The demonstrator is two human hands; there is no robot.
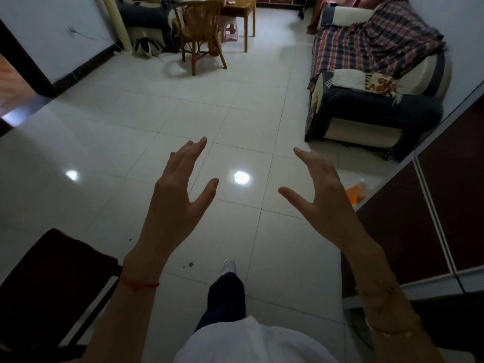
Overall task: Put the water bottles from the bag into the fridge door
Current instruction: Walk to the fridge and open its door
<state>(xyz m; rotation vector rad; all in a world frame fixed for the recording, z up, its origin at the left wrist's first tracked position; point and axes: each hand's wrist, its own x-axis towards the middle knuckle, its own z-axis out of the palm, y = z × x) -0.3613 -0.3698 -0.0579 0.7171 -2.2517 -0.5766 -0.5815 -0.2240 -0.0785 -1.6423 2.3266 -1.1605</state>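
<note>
My left hand (178,197) and my right hand (320,200) are raised side by side in front of me over the tiled floor, fingers spread, holding nothing. On the floor at the right, partly hidden by a dark red cabinet (408,218), lies an orange bag (355,195) with the top of a clear water bottle (362,182) showing beside it. The bag lies to the right of my right hand, further away on the floor. No fridge is in view.
A sofa with a plaid blanket (377,82) stands at the right. A wooden chair (201,30) and table (241,9) are at the back. A dark chair (49,286) sits at the lower left. Glossy floor tiles (157,113) fill the middle.
</note>
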